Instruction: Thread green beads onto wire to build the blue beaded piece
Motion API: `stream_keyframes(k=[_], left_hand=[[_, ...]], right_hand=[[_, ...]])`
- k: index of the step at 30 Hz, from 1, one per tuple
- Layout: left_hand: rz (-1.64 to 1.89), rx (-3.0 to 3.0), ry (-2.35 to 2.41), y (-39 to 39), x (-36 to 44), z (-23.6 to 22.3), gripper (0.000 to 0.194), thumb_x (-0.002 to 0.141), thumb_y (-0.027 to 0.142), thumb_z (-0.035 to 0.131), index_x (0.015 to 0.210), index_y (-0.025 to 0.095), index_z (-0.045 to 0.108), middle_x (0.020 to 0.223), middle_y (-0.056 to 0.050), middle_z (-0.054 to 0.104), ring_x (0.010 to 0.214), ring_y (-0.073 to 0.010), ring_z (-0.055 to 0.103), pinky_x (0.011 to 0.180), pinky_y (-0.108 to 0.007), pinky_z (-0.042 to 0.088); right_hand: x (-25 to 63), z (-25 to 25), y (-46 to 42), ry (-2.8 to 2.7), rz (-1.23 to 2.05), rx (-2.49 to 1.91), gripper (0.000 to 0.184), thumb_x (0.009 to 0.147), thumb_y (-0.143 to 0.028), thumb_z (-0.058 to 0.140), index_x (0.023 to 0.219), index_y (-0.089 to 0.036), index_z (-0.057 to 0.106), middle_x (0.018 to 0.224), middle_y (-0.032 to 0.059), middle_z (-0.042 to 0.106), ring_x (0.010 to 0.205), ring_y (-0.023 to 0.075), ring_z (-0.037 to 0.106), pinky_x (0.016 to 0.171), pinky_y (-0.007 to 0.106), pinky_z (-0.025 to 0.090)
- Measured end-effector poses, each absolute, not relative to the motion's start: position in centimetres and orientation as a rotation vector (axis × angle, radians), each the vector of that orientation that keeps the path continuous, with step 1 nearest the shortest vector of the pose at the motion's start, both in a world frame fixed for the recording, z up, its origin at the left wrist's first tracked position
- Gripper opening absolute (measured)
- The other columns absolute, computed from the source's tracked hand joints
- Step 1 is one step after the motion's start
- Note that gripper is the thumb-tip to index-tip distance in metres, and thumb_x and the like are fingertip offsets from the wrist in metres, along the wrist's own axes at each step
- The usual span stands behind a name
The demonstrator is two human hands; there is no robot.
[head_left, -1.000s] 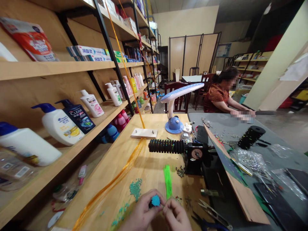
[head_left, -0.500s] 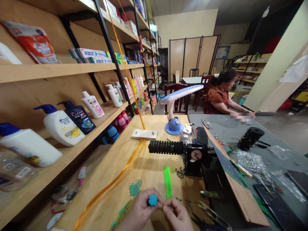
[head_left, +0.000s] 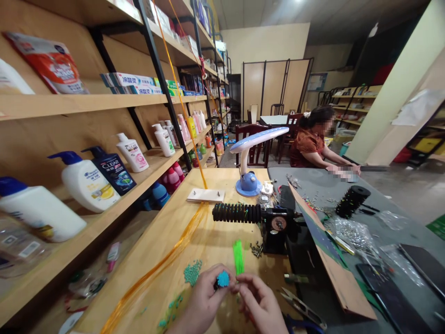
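Observation:
My left hand (head_left: 201, 299) is closed around a small teal beaded ball (head_left: 223, 279) low over the wooden table (head_left: 170, 227). My right hand (head_left: 259, 301) pinches right beside the ball, fingertips pressed together on something too thin to make out. A bundle of bright green strands (head_left: 238, 255) lies just beyond my fingers. A heap of teal beads (head_left: 193, 271) sits to the left of my left hand, with more beads scattered nearer the table's front.
A black ribbed roller on a small machine (head_left: 274, 227) stands mid-table, behind it a blue desk lamp (head_left: 248, 181). Orange strands (head_left: 163, 264) run up from the table. Snips (head_left: 301, 306) lie at my right. Shelves of bottles (head_left: 93, 178) line the left. Another person (head_left: 309, 139) sits at the far end.
Both hands with the teal ball have risen slightly in view and the right hand's fingers have shifted beside it. The view has turned a little to the right.

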State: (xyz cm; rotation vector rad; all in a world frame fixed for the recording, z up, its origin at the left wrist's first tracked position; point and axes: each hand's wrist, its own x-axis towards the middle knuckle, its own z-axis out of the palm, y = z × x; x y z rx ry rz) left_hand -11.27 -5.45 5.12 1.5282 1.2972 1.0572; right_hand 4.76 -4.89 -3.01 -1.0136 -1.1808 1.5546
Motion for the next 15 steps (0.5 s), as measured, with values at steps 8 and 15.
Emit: stream_keyframes(k=[8,15], left_hand=[[0.995,1.296,1.248,-5.8,-10.8,2.3,0.023,0.082,0.041,0.069,0.085,0.018,0.074,0.086,-0.006,0.074,0.087,-0.0246,0.065,0.082,-0.032,0.047],[0.888,1.197,1.105,-6.5,-10.8,-1.2,0.037,0.073,0.052,0.079,0.087,0.019,0.068,0.082,-0.002,0.07,0.081,-0.0209,0.061,0.078,-0.03,0.046]], right_hand=[[4.6,-2.5,-4.7,-0.916,1.659,-0.961,0.056,0.066,-0.069,0.08,0.071,-0.018,0.058,0.05,-0.0078,0.053,0.04,0.003,0.039,0.04,0.015,0.028],[5.2,-2.2,-4.4,-0.769,1.691,-0.944,0.059,0.06,-0.069,0.084,0.069,-0.019,0.054,0.048,-0.007,0.056,0.035,0.0026,0.04,0.036,0.013,0.025]])
